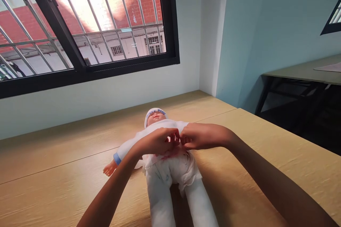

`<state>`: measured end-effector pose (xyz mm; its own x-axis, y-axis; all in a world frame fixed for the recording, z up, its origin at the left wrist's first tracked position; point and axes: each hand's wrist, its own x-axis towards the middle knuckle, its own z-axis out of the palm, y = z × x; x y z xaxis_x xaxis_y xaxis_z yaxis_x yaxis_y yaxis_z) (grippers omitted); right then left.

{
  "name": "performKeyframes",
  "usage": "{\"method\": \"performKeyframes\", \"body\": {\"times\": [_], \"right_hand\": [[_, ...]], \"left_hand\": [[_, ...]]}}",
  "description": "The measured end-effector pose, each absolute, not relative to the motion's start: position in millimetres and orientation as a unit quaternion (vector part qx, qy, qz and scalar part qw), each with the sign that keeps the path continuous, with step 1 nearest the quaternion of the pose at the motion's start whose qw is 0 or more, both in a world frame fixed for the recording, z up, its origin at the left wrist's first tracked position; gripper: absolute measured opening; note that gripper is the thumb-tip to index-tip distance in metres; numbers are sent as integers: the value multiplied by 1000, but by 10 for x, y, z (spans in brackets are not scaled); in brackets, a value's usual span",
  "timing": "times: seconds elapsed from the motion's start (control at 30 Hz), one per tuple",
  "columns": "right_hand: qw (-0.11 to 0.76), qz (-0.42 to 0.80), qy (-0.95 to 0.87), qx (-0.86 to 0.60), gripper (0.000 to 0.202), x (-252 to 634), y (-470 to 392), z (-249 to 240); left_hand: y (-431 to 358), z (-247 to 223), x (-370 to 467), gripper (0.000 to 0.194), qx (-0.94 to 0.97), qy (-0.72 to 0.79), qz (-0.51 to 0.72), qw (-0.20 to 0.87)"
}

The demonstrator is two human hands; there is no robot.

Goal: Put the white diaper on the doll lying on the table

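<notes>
A baby doll (157,118) lies on its back on the wooden table (66,191), its head away from me. It wears a white cap with blue lettering, a white shirt (133,142) with a blue cuff and a reddish print at the belly, and white pants (160,191). Over the belly, my left hand (161,140) is closed in a pinch at the shirt front. My right hand (195,136) meets it from the right with curled fingers, knuckles close to the left fingertips. Whatever lies between the fingers is hidden. The doll's right arm sticks out to the left.
Behind the table is a white wall (119,85) with a black-framed barred window (112,64). A seam runs along the tabletop. At the right stands another table (295,72) with dark legs and a pale flat item (330,67) on it.
</notes>
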<state>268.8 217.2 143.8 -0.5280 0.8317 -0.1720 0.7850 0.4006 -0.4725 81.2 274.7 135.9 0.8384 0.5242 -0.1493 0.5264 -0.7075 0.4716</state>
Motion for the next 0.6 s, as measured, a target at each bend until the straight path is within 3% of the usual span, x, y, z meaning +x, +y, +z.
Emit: {"method": "performKeyframes", "body": {"times": [0.37, 0.47, 0.6], "right_hand": [[25, 227, -826, -515, 10, 2665, 2101, 1485], [83, 165, -841, -509, 15, 2621, 1823, 1700], [168, 152, -902, -369, 30, 2549, 1268, 1877]], "left_hand": [[2714, 1398, 830, 34, 920, 296, -15, 258], [2739, 1338, 859, 30, 932, 276, -6, 235], [2776, 1230, 930, 19, 947, 256, 10, 195]]}}
